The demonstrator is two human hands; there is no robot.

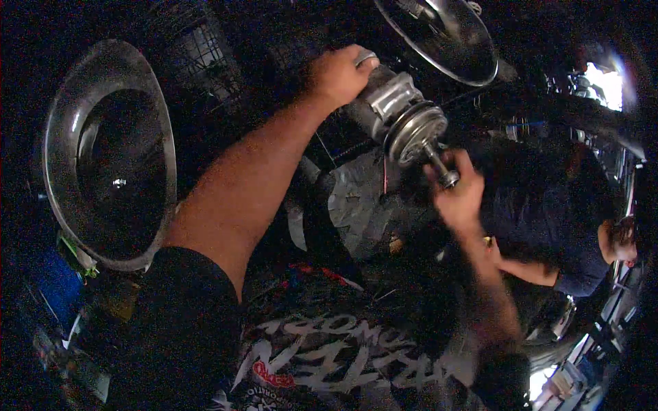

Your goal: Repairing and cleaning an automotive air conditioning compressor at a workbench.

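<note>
Your left grip (pixel 339 79) is closed around the far end of a cylindrical metal unit (pixel 394 96), thumb over its bright edge, and the unit slants from there down toward your right grip (pixel 460 193). A grooved pulley (pixel 416 132) sits at its end nearer the right grip, and a shiny metal rod (pixel 436 157) stands out from the pulley's middle; your right grip is curled about the rod's outer end, fingers blurred. Below the unit, between your forearms, is crumpled grey sheeting (pixel 356 198). One round metal dish (pixel 82 75) is well left of your left grip, and a second dish (pixel 473 41) is beyond the unit, right of that grip. To the right of your right grip is a co-worker (pixel 548 212) in a dark shirt, one bare forearm near yours
</note>
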